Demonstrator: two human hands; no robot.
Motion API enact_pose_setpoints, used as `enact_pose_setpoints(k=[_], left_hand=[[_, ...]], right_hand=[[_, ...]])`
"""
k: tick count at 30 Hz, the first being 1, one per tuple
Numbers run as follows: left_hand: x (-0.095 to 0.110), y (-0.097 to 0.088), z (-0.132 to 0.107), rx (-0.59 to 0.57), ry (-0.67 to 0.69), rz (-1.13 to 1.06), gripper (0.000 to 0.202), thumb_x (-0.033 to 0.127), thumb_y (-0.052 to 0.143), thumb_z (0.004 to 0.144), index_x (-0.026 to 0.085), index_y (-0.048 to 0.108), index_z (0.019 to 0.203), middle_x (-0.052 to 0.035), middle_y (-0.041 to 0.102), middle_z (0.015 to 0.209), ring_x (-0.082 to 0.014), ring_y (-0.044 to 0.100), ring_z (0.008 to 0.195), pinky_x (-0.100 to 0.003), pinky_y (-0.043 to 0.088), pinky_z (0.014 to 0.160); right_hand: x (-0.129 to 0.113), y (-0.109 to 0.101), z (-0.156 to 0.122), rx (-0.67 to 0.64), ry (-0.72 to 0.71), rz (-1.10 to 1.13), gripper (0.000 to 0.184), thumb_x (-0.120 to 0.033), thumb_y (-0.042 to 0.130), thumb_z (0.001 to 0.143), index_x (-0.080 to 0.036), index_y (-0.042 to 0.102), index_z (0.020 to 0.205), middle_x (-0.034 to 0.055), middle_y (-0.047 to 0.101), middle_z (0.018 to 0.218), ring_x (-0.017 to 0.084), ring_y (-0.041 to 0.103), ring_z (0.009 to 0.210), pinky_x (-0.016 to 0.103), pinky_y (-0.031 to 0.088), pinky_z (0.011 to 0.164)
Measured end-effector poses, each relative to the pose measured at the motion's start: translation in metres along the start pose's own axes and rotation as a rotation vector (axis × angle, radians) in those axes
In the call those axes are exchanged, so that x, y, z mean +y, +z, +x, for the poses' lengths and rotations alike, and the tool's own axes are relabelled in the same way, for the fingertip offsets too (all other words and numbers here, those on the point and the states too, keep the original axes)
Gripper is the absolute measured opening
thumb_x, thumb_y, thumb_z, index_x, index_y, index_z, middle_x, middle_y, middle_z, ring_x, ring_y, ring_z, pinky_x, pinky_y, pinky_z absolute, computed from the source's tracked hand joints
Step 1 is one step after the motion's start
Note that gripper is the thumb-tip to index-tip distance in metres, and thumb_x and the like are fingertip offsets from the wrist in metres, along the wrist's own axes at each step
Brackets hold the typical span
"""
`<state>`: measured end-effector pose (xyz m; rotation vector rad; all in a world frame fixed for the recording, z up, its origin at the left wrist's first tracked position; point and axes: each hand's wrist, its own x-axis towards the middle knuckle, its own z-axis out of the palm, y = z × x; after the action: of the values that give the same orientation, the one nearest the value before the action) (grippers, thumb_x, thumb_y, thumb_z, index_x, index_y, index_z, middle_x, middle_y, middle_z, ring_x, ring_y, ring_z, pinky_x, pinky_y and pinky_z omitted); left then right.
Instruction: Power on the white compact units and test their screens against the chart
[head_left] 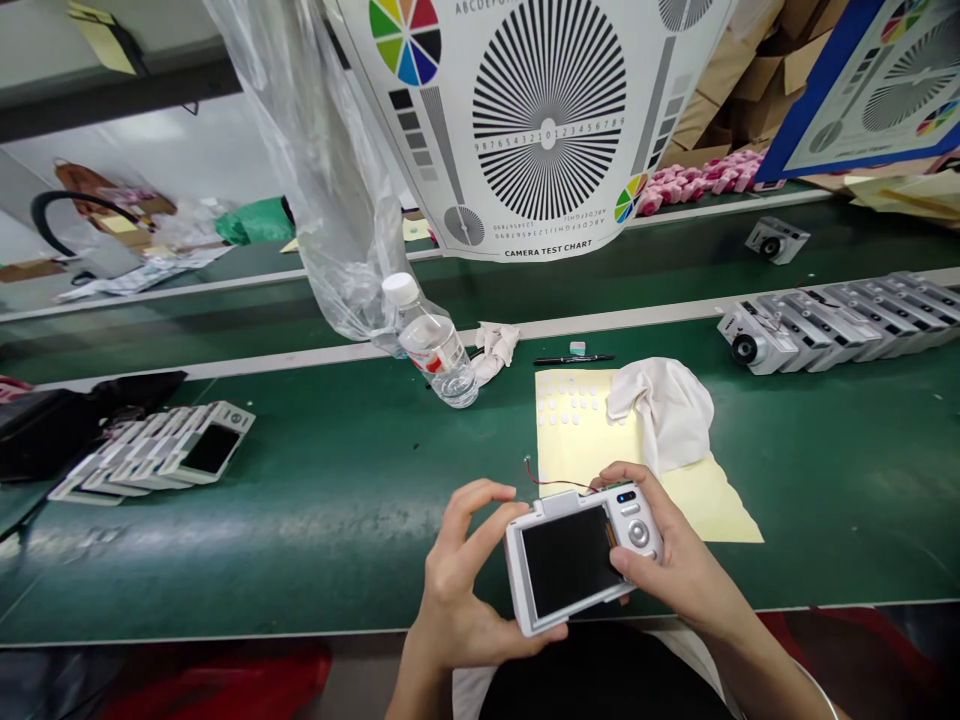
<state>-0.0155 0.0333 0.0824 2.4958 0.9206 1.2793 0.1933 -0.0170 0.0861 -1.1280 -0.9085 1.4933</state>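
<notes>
A silver digital camera [574, 560] is held up over the table's front edge, its dark screen facing me. My left hand [469, 580] grips its left end, thumb along the bottom edge and fingers at the top corner. Around the right end is my right hand [675, 560], its thumb pressing beside the screen below the buttons. A thin red wire [551, 482] sticks out from the camera's top, with a small tip at its end. Behind the camera lies a yellow sheet [585, 440] with rows of small pale pieces, and a white cloth [671, 410] rests on it.
Several cameras stand in a row at the right [840, 325]; more lean together at the left [169, 450]. A water bottle [435, 345], a crumpled cloth [496, 350] and a black pen [574, 359] lie towards the back. A camera test chart [540, 150] hangs above the table.
</notes>
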Motion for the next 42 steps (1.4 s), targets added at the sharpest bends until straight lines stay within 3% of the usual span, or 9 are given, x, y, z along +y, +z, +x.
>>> enact_pose_setpoints(k=[9, 16, 21, 26, 33, 36, 42], left_hand=[[-0.008, -0.004, 0.000, -0.074, 0.034, -0.006, 0.061, 0.062, 0.063, 0.078, 0.017, 0.055, 0.118, -0.0109, 0.060, 0.102, -0.0254, 0.061, 0.096, -0.040, 0.054, 0.080], [-0.008, -0.004, 0.000, -0.081, 0.043, 0.001, 0.061, 0.062, 0.064, 0.078, 0.017, 0.055, 0.119, -0.0107, 0.060, 0.102, -0.0253, 0.061, 0.095, -0.040, 0.054, 0.079], [-0.007, -0.004, 0.000, -0.079, 0.056, 0.017, 0.059, 0.059, 0.063, 0.079, 0.017, 0.054, 0.119, -0.0107, 0.059, 0.102, -0.0246, 0.060, 0.096, -0.039, 0.054, 0.080], [-0.008, -0.002, 0.000, -0.073, 0.057, 0.038, 0.059, 0.058, 0.065, 0.079, 0.016, 0.054, 0.120, -0.0109, 0.059, 0.102, -0.0248, 0.061, 0.095, -0.040, 0.054, 0.080], [-0.010, -0.001, 0.000, -0.080, 0.039, 0.039, 0.062, 0.061, 0.064, 0.078, 0.017, 0.054, 0.121, -0.0112, 0.060, 0.103, -0.0257, 0.061, 0.096, -0.040, 0.054, 0.079], [-0.010, -0.001, 0.001, -0.079, 0.033, 0.035, 0.062, 0.061, 0.063, 0.077, 0.018, 0.055, 0.120, -0.0111, 0.060, 0.103, -0.0261, 0.061, 0.095, -0.040, 0.054, 0.078], [-0.008, -0.001, 0.002, -0.077, 0.052, 0.039, 0.063, 0.062, 0.062, 0.078, 0.014, 0.055, 0.117, -0.0111, 0.061, 0.100, -0.0252, 0.060, 0.095, -0.040, 0.054, 0.081]], right_hand=[[0.010, -0.004, -0.001, 0.033, -0.178, -0.224, 0.046, -0.020, 0.061, 0.076, -0.030, 0.045, 0.118, 0.0047, 0.057, 0.107, 0.019, 0.058, 0.085, 0.024, 0.045, 0.059], [0.018, -0.011, 0.000, -0.032, -0.255, -0.263, 0.045, -0.028, 0.063, 0.083, -0.035, 0.042, 0.122, 0.0027, 0.055, 0.113, 0.017, 0.058, 0.085, 0.025, 0.046, 0.063], [0.018, -0.009, 0.002, 0.025, -0.265, -0.319, 0.045, -0.020, 0.062, 0.081, -0.036, 0.043, 0.118, -0.0012, 0.057, 0.108, 0.013, 0.058, 0.075, 0.025, 0.048, 0.069], [0.018, -0.008, 0.002, 0.067, -0.247, -0.354, 0.042, -0.019, 0.061, 0.080, -0.035, 0.043, 0.115, -0.0009, 0.059, 0.103, 0.015, 0.058, 0.076, 0.024, 0.045, 0.062], [0.017, -0.013, 0.002, 0.005, -0.286, -0.293, 0.034, -0.041, 0.057, 0.090, -0.032, 0.044, 0.120, 0.0023, 0.059, 0.106, 0.019, 0.059, 0.086, 0.026, 0.045, 0.068], [0.014, -0.012, 0.001, 0.018, -0.271, -0.250, 0.030, -0.046, 0.052, 0.092, -0.031, 0.048, 0.118, 0.0020, 0.060, 0.103, 0.018, 0.058, 0.085, 0.027, 0.047, 0.072], [0.003, -0.003, -0.001, 0.009, -0.052, -0.039, 0.038, -0.056, 0.051, 0.091, -0.027, 0.046, 0.115, -0.0020, 0.055, 0.071, 0.014, 0.054, 0.052, 0.025, 0.050, 0.047]])
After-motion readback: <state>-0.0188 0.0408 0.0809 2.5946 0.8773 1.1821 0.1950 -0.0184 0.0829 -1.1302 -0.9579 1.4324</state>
